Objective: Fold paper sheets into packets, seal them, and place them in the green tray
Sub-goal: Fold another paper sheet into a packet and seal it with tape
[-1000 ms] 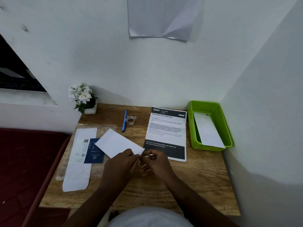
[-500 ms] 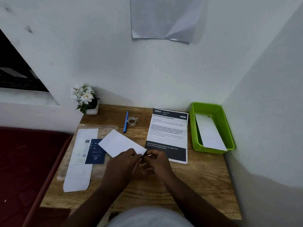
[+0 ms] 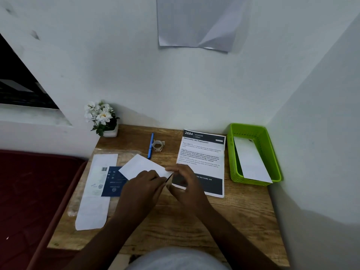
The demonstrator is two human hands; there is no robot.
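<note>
A small white pot of white artificial flowers (image 3: 103, 121) stands at the far left corner of a wooden table (image 3: 224, 221); a blue pen (image 3: 150, 145) lies just beside a clear tape roll (image 3: 158, 145), near a printed black-and-white instruction sheet (image 3: 202, 158).

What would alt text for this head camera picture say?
Two hands, left hand and right hand, pinch the near end of a folded white paper packet over a wooden table. A green plastic tray at right holds another white packet.
</note>
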